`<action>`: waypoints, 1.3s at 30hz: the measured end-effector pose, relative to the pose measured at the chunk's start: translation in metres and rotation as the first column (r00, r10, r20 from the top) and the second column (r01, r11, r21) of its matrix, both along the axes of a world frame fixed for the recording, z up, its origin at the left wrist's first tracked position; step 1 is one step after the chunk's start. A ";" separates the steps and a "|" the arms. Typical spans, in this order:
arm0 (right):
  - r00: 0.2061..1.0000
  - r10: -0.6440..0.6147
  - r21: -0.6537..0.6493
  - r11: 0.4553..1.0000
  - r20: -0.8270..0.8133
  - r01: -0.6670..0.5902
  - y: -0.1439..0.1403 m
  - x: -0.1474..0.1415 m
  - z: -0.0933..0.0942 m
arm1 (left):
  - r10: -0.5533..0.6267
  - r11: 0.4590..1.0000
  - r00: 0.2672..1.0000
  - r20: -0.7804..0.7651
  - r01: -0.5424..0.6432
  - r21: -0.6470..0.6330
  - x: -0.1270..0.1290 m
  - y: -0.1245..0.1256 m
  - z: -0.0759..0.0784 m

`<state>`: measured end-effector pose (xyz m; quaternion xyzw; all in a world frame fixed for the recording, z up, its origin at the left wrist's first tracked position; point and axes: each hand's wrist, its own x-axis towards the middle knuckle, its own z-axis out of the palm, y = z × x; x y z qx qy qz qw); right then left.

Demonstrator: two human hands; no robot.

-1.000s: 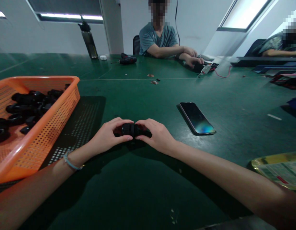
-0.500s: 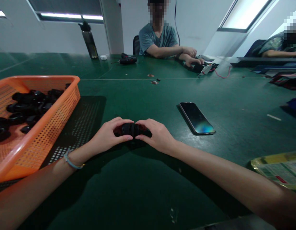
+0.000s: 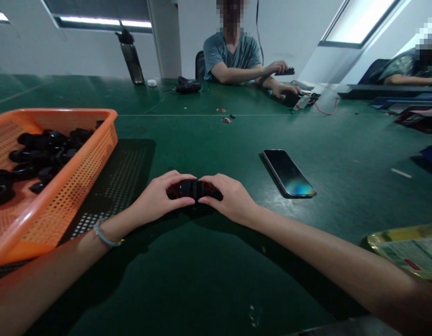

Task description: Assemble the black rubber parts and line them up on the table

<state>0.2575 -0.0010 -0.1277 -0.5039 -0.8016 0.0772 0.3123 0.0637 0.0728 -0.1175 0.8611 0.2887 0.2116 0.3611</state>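
Observation:
Just above the green table point(image 3: 188, 280), a black ribbed cylindrical part point(image 3: 191, 189) lies sideways between my two hands. My left hand point(image 3: 160, 193) grips its left end between thumb and fingers, with a pale blue band on the wrist. On its right end, my right hand point(image 3: 230, 196) is closed in the same way, its thumb below and fingers above. My fingertips almost meet at the middle. The palms and fingers hide part of its ends, so its exact kind cannot be told.
An orange perforated basket point(image 3: 97, 144) at the left holds several similar black parts point(image 3: 44, 149). A phone point(image 3: 289, 173) lies right of my hands, a yellow-green packet point(image 3: 408, 252) at the right edge. Across the table sit a person point(image 3: 232, 56), a power drill point(image 3: 188, 87) and a bottle point(image 3: 132, 60).
My hands and the black cylindrical part stay nearly in place. The person opposite has raised one hand, which now holds a small dark object above the table.

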 end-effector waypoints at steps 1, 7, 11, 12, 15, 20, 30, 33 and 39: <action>1.000 -0.003 -0.002 1.000 0.001 0.003 0.000 0.000 0.000 | -0.003 1.000 1.000 0.002 0.003 -0.004 0.000 0.000 0.000; 1.000 -0.008 0.006 1.000 0.011 0.007 0.001 0.000 -0.001 | 0.000 1.000 1.000 0.001 0.000 0.005 0.000 0.001 -0.001; 1.000 -0.007 0.013 1.000 0.014 0.007 0.001 0.000 -0.001 | -0.003 1.000 1.000 0.006 0.003 0.013 0.000 0.001 -0.001; 1.000 -0.008 0.014 1.000 0.016 0.007 0.000 0.000 -0.001 | -0.004 1.000 1.000 0.007 0.003 0.015 0.000 0.001 -0.002; 1.000 -0.011 0.013 1.000 0.018 0.010 0.000 0.000 -0.001 | -0.009 1.000 1.000 0.003 0.009 0.018 0.000 0.001 -0.002; 1.000 -0.013 0.000 1.000 0.027 0.013 0.000 0.000 0.000 | -0.004 1.000 1.000 -0.004 0.004 0.021 -0.001 0.001 -0.001; 0.999 -0.010 0.011 1.000 0.031 0.010 0.001 0.000 -0.001 | -0.010 0.999 1.000 0.007 0.010 0.033 -0.001 0.002 -0.003; 0.999 -0.014 0.019 1.000 0.031 0.013 0.001 -0.001 -0.001 | -0.007 0.999 1.000 -0.001 0.007 0.032 0.000 0.002 -0.002; 0.999 -0.023 0.009 1.000 0.038 0.023 0.000 -0.001 -0.002 | -0.001 1.000 1.000 0.001 0.000 0.022 0.000 0.000 -0.001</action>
